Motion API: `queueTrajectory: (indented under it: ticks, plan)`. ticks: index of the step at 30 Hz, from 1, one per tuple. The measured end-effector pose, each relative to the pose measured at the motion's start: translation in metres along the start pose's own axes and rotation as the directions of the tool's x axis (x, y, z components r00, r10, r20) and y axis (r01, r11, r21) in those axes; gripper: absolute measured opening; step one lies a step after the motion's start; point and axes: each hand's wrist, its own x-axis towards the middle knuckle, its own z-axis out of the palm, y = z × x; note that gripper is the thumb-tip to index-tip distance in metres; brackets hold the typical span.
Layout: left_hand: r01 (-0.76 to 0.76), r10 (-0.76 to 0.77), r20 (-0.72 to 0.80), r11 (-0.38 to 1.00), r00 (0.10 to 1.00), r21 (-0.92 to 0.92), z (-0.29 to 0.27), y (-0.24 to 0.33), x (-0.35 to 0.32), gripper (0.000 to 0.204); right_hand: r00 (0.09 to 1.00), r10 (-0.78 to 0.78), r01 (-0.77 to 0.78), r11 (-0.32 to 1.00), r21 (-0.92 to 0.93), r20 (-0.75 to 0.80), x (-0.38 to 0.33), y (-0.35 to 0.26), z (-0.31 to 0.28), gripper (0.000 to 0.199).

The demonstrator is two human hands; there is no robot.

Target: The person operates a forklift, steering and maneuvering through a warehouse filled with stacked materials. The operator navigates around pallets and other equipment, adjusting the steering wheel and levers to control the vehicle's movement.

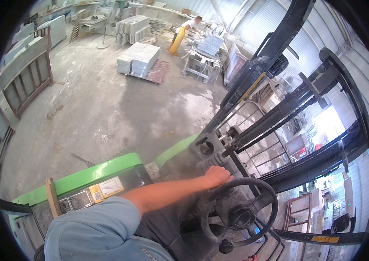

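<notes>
Left hand (217, 176): your fingers are curled shut over the top rim of the steering wheel.
Right hand (251, 258): only a sliver shows below the wheel; grip cannot be told.
Steering wheel (242, 214): black, round, dusty, with a knob on its lower rim.
Labels (106, 189): white and yellow rectangles left of the wheel, on the green body panel (95, 173).
Mast (297, 113): black steel rails and chain, beyond the wheel.

Rectangular white, grey and yellow labels (92, 194) on the forklift's dark panel; yellow strip label (325, 239) lower right.
</notes>
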Motion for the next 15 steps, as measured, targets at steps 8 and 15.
queueTrajectory:
  ticks: [8,15]
  plan:
    - [-0.011,0.011,-0.044,1.000,0.999,0.006,0.003,0.000,-0.002,0.053,1.000,-0.019,0.019,0.999,-0.039,-0.013,-0.004,0.010,0.005,0.028]
    - [-0.001,0.001,-0.008,1.000,1.000,0.008,0.000,0.001,-0.001,0.053,1.000,-0.021,0.022,0.996,-0.091,0.019,0.012,-0.007,-0.005,0.025]
